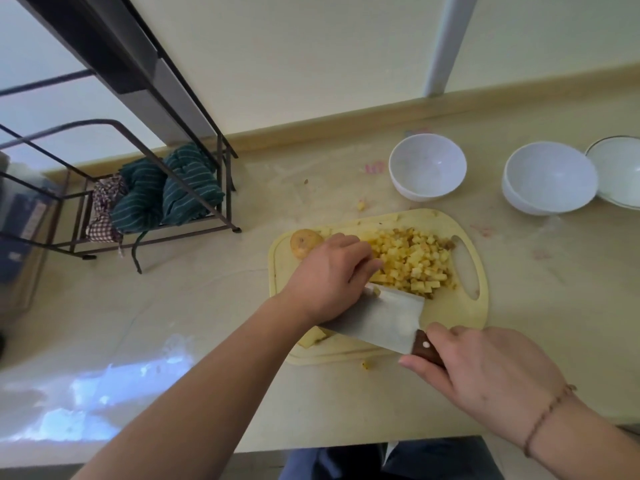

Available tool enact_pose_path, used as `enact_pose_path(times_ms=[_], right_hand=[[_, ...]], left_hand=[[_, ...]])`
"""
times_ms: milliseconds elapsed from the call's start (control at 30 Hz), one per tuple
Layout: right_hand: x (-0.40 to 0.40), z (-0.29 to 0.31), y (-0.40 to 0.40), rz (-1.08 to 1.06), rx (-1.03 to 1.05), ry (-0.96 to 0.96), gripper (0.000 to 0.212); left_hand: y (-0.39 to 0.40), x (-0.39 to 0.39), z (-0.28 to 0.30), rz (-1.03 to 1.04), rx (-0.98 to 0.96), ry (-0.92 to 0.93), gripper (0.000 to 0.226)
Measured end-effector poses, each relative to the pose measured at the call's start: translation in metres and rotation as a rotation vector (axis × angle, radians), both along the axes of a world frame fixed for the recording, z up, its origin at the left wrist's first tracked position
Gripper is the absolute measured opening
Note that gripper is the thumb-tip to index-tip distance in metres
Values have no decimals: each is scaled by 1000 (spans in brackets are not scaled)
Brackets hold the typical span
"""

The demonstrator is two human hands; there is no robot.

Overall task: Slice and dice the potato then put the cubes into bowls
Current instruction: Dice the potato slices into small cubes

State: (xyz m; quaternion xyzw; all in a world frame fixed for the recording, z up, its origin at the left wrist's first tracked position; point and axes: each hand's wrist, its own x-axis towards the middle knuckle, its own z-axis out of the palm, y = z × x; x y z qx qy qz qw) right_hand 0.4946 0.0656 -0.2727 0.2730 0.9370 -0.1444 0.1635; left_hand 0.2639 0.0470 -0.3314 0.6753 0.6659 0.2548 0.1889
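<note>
At a pale bench (pixel 214 306), I work over a yellow cutting board (pixel 446 317) heaped with diced potato cubes (pixel 412 263). My right grip (pixel 485 372) is wrapped around the brown wooden handle (pixel 424 348) of a broad cleaver (pixel 384 315), thumb and fingers curled on it, the flat blade lying low across the near part of the board with its far edge against the pile of cubes. My left grip (pixel 329 275) reaches over the blade, fingers bent down into the near left side of the pile; whether they pinch any cubes I cannot tell. A whole potato end with skin (pixel 304 242) sits at the board's far left corner, just beside my left knuckles. A cut chunk of potato (pixel 313 337) lies at the board's near left edge under my wrist, and stray cubes lie off the board on the bench beyond and in front of it. Three white bowls stand well apart from the board at the far right: one (pixel 427 168) nearer the middle, a second (pixel 550 178) to its right, and a third (pixel 620 171) touching the second at the frame's edge. A dark wire rack (pixel 145 216) holding striped green cloth (pixel 166 192) stands at far left.
</note>
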Motion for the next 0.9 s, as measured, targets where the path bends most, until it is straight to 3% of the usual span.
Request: enact_pose_path(times_ms=[133, 333, 533, 633, 733, 800, 900], right_hand=[[1, 1, 3, 6, 23, -17, 74], [3, 1, 3, -7, 22, -20, 68], [5, 4, 6, -104, 19, 4, 65], [13, -1, 7, -318, -201, 157, 68], [22, -7, 11, -510, -395, 316, 73], [25, -4, 13, -586, -435, 355, 69], [25, 3, 14, -615, -433, 359, 70]], left_hand=[[-2, -7, -4, -83, 41, 118, 46], [5, -10, -11, 26, 81, 178, 36], [-27, 2, 13, 186, 364, 48, 14], [-70, 14, 20, 127, 542, -54, 9], [-104, 24, -2, -86, 409, 76, 17], [-113, 29, -23, -175, 242, 184, 16], [-113, 32, -42, -258, 138, 205, 16]])
